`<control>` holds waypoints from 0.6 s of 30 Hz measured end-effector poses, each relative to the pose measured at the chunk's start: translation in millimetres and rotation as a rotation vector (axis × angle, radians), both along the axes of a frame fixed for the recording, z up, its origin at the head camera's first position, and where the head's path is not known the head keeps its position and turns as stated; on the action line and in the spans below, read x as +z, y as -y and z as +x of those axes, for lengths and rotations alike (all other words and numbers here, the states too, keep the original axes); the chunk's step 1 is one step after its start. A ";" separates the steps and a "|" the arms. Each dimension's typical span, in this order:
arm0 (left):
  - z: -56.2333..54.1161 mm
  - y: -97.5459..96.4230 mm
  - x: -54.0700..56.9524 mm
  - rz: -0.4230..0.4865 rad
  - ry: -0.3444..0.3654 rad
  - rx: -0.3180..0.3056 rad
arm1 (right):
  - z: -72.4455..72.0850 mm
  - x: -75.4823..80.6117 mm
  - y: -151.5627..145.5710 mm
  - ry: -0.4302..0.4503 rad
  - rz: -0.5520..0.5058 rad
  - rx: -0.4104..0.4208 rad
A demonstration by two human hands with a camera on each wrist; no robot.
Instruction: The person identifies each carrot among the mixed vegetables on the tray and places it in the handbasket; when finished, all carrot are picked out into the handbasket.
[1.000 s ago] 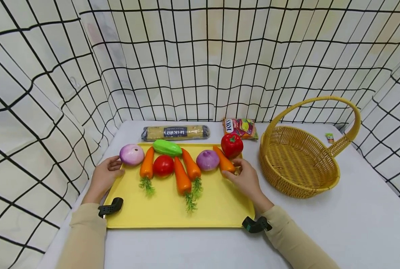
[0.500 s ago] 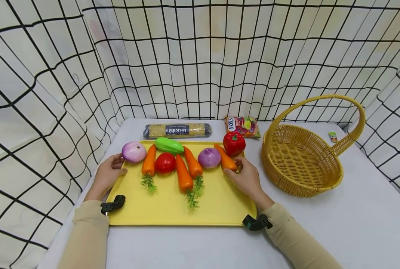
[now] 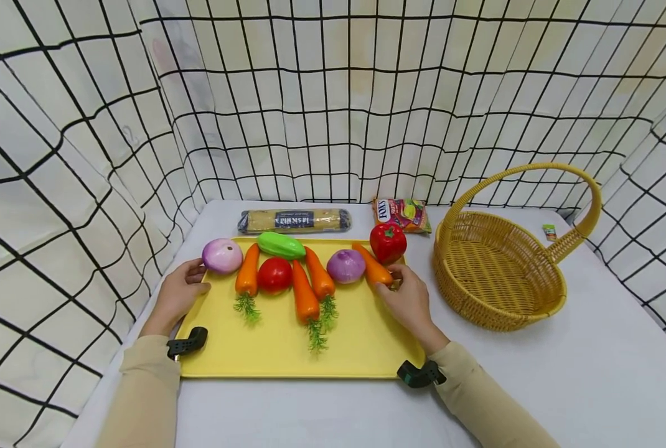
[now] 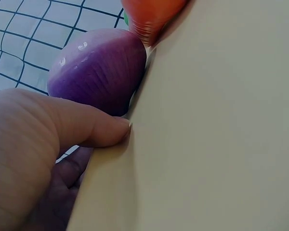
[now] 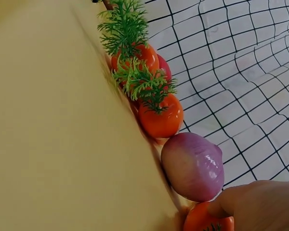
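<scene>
A yellow tray [image 3: 288,361] lies on the white table, with toy vegetables along its far side. My left hand [image 3: 178,295] grips its left edge, thumb on the rim [image 4: 111,154], just below a purple-white onion [image 4: 98,70]. My right hand [image 3: 408,302] reaches over the right edge and holds the thick end of the rightmost carrot [image 3: 369,261]. In the right wrist view the thumb covers part of that carrot [image 5: 200,219], beside a purple onion [image 5: 192,166]. A red bell pepper [image 3: 388,242] sits just beyond those fingers. Several other carrots [image 3: 305,298], a tomato [image 3: 274,275] and a green vegetable [image 3: 281,246] lie between.
A wicker basket [image 3: 445,292] with a tall handle stands right of the tray. Behind the tray lie a pasta pack [image 3: 295,221] and a FOX'S candy bag [image 3: 403,214]. A tiny packet [image 3: 549,232] lies at far right. Gridded cloth walls [image 3: 310,93] enclose the table.
The rightmost carrot's thin tip has shifted slightly left toward the purple onion, with my right hand on its thick end. My left hand stays at the tray edge; the head view shifts slightly.
</scene>
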State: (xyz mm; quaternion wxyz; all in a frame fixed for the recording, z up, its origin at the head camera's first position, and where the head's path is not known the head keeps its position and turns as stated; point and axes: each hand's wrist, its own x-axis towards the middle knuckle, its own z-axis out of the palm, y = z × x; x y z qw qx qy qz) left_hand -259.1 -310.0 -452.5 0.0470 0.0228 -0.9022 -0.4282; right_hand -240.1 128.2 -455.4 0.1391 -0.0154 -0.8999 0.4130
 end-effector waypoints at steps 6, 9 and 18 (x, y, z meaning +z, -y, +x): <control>0.0 1.2 -0.5 0.016 0.010 0.002 | -3.9 4.6 3.5 0.069 0.062 0.026; 0.6 0.3 0.7 0.029 0.024 0.001 | -4.6 5.3 3.5 0.075 0.065 0.020; 1.5 -1.2 1.7 0.033 0.021 -0.011 | 0.5 10.4 1.0 0.026 -0.028 -0.044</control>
